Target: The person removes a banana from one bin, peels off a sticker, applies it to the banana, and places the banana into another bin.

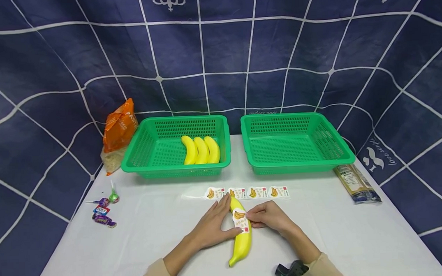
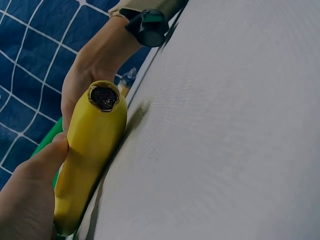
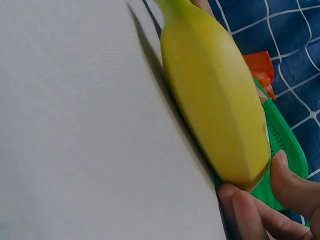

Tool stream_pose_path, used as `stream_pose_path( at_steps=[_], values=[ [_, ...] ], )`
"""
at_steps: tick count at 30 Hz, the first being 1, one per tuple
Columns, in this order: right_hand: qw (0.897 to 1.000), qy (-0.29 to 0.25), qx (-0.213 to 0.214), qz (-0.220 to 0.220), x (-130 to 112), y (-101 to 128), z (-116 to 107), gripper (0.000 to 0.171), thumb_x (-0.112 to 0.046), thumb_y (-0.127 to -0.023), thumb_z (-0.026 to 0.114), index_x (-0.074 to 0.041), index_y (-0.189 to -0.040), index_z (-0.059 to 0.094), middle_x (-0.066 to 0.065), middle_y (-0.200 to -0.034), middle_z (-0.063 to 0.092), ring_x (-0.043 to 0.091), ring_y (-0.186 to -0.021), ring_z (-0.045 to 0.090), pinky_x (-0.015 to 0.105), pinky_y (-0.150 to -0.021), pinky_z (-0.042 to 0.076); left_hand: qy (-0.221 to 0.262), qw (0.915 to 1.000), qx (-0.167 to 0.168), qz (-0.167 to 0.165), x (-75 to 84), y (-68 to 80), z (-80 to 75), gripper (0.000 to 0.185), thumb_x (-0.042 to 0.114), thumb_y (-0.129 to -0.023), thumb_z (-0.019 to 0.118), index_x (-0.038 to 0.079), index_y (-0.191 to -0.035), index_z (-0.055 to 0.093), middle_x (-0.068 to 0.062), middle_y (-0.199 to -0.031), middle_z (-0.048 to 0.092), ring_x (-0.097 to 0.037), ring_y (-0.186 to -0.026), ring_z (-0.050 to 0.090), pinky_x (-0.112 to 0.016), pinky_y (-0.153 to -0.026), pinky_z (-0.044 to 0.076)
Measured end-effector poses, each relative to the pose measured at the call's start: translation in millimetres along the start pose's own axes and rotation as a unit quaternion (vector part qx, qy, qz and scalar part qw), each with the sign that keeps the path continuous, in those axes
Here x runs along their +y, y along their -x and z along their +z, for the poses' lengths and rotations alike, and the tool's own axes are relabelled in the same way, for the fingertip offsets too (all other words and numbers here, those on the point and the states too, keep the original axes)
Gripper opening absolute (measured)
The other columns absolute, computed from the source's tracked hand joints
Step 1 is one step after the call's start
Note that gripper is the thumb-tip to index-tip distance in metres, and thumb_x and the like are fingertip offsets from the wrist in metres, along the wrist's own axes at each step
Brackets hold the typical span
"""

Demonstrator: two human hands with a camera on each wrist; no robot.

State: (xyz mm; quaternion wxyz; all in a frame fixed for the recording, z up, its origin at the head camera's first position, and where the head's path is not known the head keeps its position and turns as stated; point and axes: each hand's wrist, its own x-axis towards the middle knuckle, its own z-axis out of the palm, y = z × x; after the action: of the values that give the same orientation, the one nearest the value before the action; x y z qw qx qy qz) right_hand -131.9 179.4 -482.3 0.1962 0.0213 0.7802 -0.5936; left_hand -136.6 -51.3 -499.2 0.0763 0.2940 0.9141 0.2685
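A yellow banana (image 1: 242, 240) lies on the white table (image 1: 144, 240), with a white banana-picture sticker (image 1: 240, 221) across its middle. My left hand (image 1: 228, 214) rests against the banana's left side with straight fingers, the thumb (image 2: 45, 160) pressing on the peel. My right hand (image 1: 252, 219) pinches the sticker's right edge with curled fingers (image 3: 250, 210) at the banana (image 3: 215, 100). Just behind the banana lies a strip of several more stickers (image 1: 258, 192). The left wrist view shows the banana (image 2: 90, 150) from its dark stem end.
Two green baskets stand at the back: the left basket (image 1: 140, 152) holds three bananas (image 1: 201, 150), the right basket (image 1: 336, 143) holds nothing. An orange bag (image 1: 119, 126) leans at far left, candies (image 1: 103, 211) lie at left, and a flat packet (image 1: 356, 183) at right.
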Motion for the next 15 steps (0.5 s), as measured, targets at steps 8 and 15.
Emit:
stream_pose_path(
  at_steps=[8, 15],
  values=[
    [1.0, -0.012, 0.01, 0.0, 2.6, -2.7, 2.0, 0.03, -0.018, -0.083, 0.077, 0.007, -0.099, 0.073, 0.011, -0.088, 0.076, 0.009, -0.073, 0.071, 0.029, -0.07, 0.061, 0.032, 0.9995, 0.006, 0.001, 0.0, -3.0, -3.3, 0.1, 0.071, -0.085, 0.053, 0.008, -0.155, 0.022, -0.003, -0.164, 0.017, -0.021, -0.151, 0.022, -0.045, -0.122, 0.024],
    [1.0, -0.019, 0.007, -0.006, 3.8, -1.8, 2.6, 0.029, -0.016, -0.083, 0.076, 0.008, -0.1, 0.073, 0.012, -0.09, 0.076, 0.01, -0.074, 0.071, 0.029, -0.07, 0.061, 0.027, 0.9965, 0.075, 0.024, -1.8, -9.7, -2.1, 0.087, 0.056, -0.082, 0.067, 0.002, -0.146, 0.041, -0.011, -0.154, 0.039, -0.028, -0.139, 0.044, -0.044, -0.112, 0.041]
  ],
)
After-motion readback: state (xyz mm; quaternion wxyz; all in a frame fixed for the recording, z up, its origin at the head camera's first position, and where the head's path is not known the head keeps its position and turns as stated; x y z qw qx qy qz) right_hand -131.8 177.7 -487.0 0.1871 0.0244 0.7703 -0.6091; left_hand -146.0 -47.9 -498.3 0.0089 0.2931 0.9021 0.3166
